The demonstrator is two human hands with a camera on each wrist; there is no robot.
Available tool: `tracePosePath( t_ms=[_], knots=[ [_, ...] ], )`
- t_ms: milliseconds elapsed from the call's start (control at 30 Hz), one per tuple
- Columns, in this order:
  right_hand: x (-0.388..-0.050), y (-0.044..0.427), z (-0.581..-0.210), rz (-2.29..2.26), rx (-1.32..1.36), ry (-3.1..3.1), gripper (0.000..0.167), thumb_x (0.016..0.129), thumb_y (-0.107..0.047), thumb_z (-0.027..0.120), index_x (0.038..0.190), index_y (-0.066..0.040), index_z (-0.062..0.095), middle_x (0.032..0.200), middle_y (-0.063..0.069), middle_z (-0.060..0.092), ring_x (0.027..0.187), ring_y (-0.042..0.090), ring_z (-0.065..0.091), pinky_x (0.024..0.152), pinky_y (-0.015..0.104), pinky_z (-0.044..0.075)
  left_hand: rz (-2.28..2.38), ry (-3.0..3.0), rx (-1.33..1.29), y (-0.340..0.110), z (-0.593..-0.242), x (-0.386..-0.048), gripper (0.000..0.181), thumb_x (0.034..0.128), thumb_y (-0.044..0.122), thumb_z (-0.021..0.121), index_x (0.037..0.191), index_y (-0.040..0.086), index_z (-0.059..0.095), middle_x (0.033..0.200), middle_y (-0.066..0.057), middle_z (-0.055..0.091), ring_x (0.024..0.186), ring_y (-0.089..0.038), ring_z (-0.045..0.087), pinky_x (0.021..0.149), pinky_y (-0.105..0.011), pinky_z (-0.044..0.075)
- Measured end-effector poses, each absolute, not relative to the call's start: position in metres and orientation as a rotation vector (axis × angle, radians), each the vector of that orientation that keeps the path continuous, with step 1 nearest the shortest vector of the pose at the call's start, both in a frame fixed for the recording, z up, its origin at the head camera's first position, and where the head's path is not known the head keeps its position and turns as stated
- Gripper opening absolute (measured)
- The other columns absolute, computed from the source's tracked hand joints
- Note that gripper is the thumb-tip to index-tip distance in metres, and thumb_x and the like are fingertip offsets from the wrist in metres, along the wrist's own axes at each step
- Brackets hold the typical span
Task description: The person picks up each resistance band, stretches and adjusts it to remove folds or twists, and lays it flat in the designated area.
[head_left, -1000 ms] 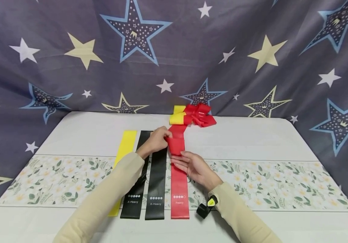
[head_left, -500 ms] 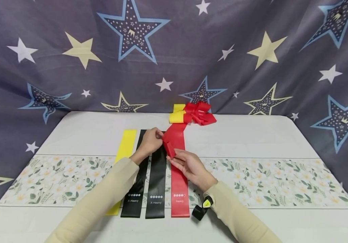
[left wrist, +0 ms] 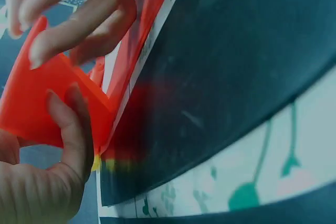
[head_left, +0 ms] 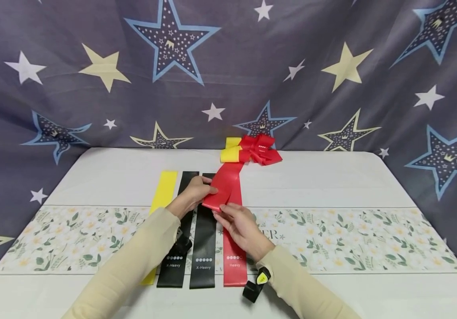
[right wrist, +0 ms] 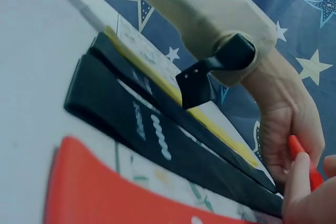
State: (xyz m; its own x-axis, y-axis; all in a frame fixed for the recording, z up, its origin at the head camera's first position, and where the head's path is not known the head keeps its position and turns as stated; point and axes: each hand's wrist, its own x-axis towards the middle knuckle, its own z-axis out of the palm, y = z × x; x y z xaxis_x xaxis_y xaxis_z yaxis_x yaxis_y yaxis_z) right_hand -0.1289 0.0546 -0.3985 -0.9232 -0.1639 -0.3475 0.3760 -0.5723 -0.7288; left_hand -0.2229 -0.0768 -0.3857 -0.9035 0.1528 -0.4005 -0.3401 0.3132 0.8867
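A red band [head_left: 223, 181] is raised off the table in a fold above the second black band [head_left: 203, 239]. My left hand [head_left: 195, 191] pinches the fold's left edge; in the left wrist view the left hand's [left wrist: 52, 177] fingers curl round the red band [left wrist: 52, 95]. At the fold's lower right corner my right hand [head_left: 244, 228] holds the edge between thumb and fingers. Another red length marked Heavy [head_left: 234, 266] lies flat beneath the right hand. In the right wrist view the left hand [right wrist: 291, 119] grips a red edge.
Left of the red band lie a black band marked X-Heavy [head_left: 170, 270] and a yellow band [head_left: 165, 188]. A knotted red bundle [head_left: 261, 149] with yellow loops [head_left: 230, 154] sits at the table's back edge. A starry cloth [head_left: 292, 35] hangs behind.
The held red fold has shifted left and down, and it now lies wider and flatter between the hands. Both hands have moved left and lower.
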Motion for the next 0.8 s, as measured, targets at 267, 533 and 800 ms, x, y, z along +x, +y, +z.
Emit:
tracePosePath(
  t_ms=[267,533,800],
  knots=[
    [-0.127,0.051,-0.391,-2.402,0.217,1.34,0.03,0.095,-0.002,0.048,0.121,0.013,0.047,0.081,0.001,0.065,0.072,0.009,0.067,0.072,0.021,0.056,1.688,2.053,-0.135,-0.066,-0.383,-0.229,0.032,0.0864,-0.001,0.052,0.117,-0.009,0.055,0.07,0.0,0.054,0.056,-0.006,0.052,0.054,-0.016,0.046],
    [-0.129,0.054,-0.388,-2.407,0.287,1.388,0.032,0.099,-0.019,0.048,0.116,0.007,0.051,0.087,0.004,0.065,0.076,0.012,0.067,0.079,0.027,0.057,1.812,1.853,-0.134,-0.058,-0.376,-0.23,0.017,0.086,-0.006,0.045,0.1,-0.006,0.054,0.066,0.001,0.053,0.061,-0.009,0.055,0.058,-0.017,0.051],
    [-0.126,0.057,-0.388,-2.376,0.217,1.61,0.026,0.097,-0.011,0.05,0.113,0.009,0.053,0.083,0.002,0.067,0.073,0.011,0.068,0.079,0.028,0.057,1.92,1.741,-0.199,-0.045,-0.374,-0.244,0.018,0.0879,-0.001,0.047,0.105,-0.005,0.05,0.076,-0.002,0.058,0.063,-0.009,0.061,0.058,-0.021,0.055]
  ],
)
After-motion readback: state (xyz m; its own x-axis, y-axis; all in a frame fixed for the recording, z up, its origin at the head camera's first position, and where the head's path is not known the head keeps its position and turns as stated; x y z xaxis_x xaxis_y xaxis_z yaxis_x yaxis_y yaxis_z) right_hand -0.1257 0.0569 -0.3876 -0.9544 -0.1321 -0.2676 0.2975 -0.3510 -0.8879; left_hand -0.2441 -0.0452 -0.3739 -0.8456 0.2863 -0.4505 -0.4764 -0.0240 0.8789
